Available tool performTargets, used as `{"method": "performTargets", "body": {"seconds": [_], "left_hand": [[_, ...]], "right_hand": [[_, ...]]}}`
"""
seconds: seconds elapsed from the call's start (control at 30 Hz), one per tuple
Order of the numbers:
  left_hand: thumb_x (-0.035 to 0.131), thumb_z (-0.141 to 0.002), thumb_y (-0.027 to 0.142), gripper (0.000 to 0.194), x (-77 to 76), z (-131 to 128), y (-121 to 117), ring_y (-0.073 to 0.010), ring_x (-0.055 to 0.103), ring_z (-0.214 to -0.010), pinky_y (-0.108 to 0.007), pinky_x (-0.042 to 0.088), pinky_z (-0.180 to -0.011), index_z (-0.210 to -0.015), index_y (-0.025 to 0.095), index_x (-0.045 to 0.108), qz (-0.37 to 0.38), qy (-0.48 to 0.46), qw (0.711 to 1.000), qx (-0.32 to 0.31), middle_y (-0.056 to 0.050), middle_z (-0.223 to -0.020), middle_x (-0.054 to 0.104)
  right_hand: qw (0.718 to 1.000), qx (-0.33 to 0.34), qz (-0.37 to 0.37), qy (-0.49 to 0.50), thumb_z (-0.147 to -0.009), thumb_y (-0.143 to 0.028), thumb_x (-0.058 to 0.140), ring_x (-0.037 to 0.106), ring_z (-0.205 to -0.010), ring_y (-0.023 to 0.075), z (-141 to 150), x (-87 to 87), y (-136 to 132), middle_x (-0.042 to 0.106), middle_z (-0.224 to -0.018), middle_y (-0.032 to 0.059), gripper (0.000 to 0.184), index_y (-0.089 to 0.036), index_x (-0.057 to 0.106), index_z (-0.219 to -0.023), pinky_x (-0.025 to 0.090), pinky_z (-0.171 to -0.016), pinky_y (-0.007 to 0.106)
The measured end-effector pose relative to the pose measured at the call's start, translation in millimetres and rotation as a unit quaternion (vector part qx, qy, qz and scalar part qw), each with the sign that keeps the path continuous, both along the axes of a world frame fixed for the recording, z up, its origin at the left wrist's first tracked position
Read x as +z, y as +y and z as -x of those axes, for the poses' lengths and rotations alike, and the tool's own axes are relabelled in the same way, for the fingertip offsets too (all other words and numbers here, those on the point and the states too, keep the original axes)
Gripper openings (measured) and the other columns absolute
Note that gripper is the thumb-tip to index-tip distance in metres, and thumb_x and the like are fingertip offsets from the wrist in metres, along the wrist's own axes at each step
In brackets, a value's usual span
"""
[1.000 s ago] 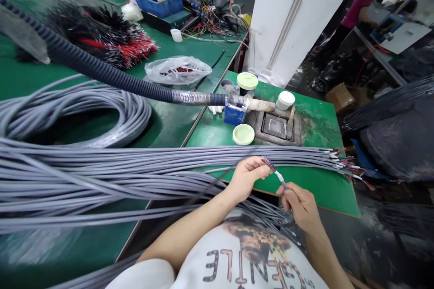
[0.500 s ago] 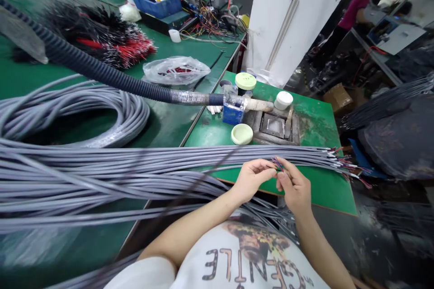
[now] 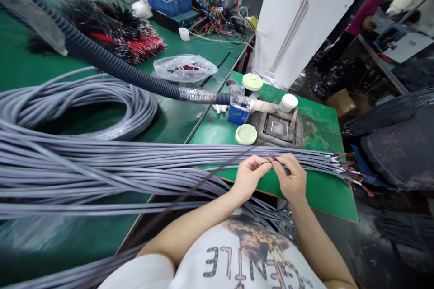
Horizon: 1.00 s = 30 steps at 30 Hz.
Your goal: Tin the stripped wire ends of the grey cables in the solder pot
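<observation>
My left hand (image 3: pixel 248 177) and my right hand (image 3: pixel 292 178) meet above the front edge of the small green table. Both are closed in a pinch on thin coloured wires (image 3: pixel 272 156), whose tips poke up between the fingers. Just beyond the hands, a bundle of long grey cables (image 3: pixel 190 156) runs across from the left. On the right, its stripped ends (image 3: pixel 349 171) fan out in red and other colours past the table edge. A dark thin cable, blurred, slants from the lower left toward my left hand.
Behind the cables stand a grimy square pot (image 3: pixel 280 130), a pale green dish (image 3: pixel 246 134), a white-lidded jar (image 3: pixel 288 103) and a blue box (image 3: pixel 238 114). A ribbed hose (image 3: pixel 135 79) arches over the left table, above a grey cable coil (image 3: pixel 142 113). Another person (image 3: pixel 364 16) stands far right.
The view has shifted slightly, so the tables' contents sit a little further right. My right hand has turned and moved left, closer to my left; the wires now show less between the fingers.
</observation>
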<state>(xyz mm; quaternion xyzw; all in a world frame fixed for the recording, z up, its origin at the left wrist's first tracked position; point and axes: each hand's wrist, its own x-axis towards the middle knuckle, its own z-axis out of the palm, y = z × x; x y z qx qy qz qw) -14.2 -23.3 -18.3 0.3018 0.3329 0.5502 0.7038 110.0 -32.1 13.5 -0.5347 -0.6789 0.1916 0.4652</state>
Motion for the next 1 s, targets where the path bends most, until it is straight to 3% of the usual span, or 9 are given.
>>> {"method": "performTargets", "body": {"seconds": [0.2,0.3,0.37,0.43,0.5,0.57,0.77,0.87,1.0], "left_hand": [[0.07,-0.075,0.031,0.018,-6.4,6,5,-0.0082,0.052,-0.057,-0.021,0.04,-0.058,-0.078,0.014,0.063,0.03,-0.009,0.999,-0.017,0.001,-0.064,0.062],[0.068,-0.076,0.029,0.02,-7.3,18,7,-0.0106,0.054,-0.061,-0.023,0.041,-0.058,-0.09,0.016,0.065,-0.042,0.099,0.993,-0.04,-0.001,-0.069,0.064],[0.066,-0.077,0.028,0.017,-10.2,30,8,-0.0129,0.055,-0.066,-0.025,0.042,-0.063,-0.091,0.017,0.067,-0.145,0.226,0.963,-0.017,-0.002,-0.073,0.065],[0.062,-0.082,0.026,0.011,-16.1,41,9,-0.0151,0.055,-0.072,-0.028,0.043,-0.069,-0.087,0.018,0.068,-0.238,0.338,0.911,0.023,-0.004,-0.076,0.066],[0.058,-0.085,0.024,0.012,-24.1,49,11,-0.016,0.056,-0.074,-0.03,0.043,-0.073,-0.086,0.019,0.068,-0.287,0.401,0.869,0.045,-0.004,-0.077,0.067],[0.055,-0.086,0.022,0.013,-31.6,53,13,-0.0159,0.056,-0.073,-0.03,0.043,-0.073,-0.086,0.019,0.067,-0.298,0.432,0.85,0.048,-0.004,-0.077,0.067],[0.054,-0.086,0.02,0.013,-38.2,53,16,-0.0156,0.057,-0.072,-0.029,0.044,-0.071,-0.086,0.019,0.067,-0.292,0.443,0.845,0.058,-0.003,-0.076,0.067],[0.053,-0.086,0.021,0.014,-37.5,54,16,-0.016,0.057,-0.072,-0.029,0.043,-0.071,-0.086,0.019,0.068,-0.294,0.439,0.847,0.059,-0.003,-0.076,0.068],[0.053,-0.086,0.022,0.015,-38.6,55,16,-0.0164,0.057,-0.071,-0.03,0.043,-0.071,-0.086,0.02,0.068,-0.29,0.44,0.848,0.053,-0.004,-0.076,0.067]], "right_hand": [[0.999,0.031,0.01,-0.004,-0.085,-0.023,0.058,0.055,-0.073,0.0138,16,6.9,32,0.058,-0.078,0.0006,0.009,-0.02,0.065,-0.081,0.043,-0.067,0.027],[0.997,0.042,0.008,-0.058,-0.086,-0.025,0.057,0.054,-0.07,0.0135,18,6.9,63,0.058,-0.075,0.0006,0.013,-0.019,0.065,-0.078,0.042,-0.066,0.027],[0.992,0.049,0.015,-0.114,-0.085,-0.026,0.057,0.053,-0.067,0.0134,17,3.6,87,0.057,-0.072,0.0007,0.015,-0.018,0.066,-0.075,0.04,-0.064,0.026],[0.982,0.052,0.029,-0.181,-0.084,-0.027,0.056,0.053,-0.066,0.0138,16,-1.8,109,0.057,-0.07,0.0011,0.018,-0.018,0.067,-0.074,0.039,-0.063,0.026],[0.967,0.056,0.045,-0.245,-0.084,-0.028,0.056,0.054,-0.068,0.0147,17,-7.8,124,0.057,-0.071,0.0021,0.02,-0.017,0.068,-0.074,0.038,-0.063,0.027],[0.95,0.059,0.062,-0.3,-0.085,-0.029,0.055,0.055,-0.071,0.0155,20,-13.4,134,0.059,-0.072,0.0029,0.022,-0.017,0.069,-0.073,0.036,-0.064,0.027],[0.907,0.052,0.088,-0.408,-0.085,-0.032,0.052,0.055,-0.072,0.0164,31,-26.0,145,0.059,-0.074,0.0037,0.026,-0.018,0.071,-0.075,0.033,-0.062,0.027],[0.905,0.051,0.092,-0.412,-0.085,-0.033,0.052,0.055,-0.071,0.0164,32,-25.1,146,0.06,-0.074,0.0039,0.026,-0.018,0.072,-0.077,0.034,-0.061,0.027],[0.925,0.043,0.069,-0.371,-0.085,-0.034,0.051,0.056,-0.07,0.0157,16,-8.7,143,0.062,-0.076,0.0037,0.027,-0.019,0.072,-0.079,0.036,-0.062,0.026]]}}
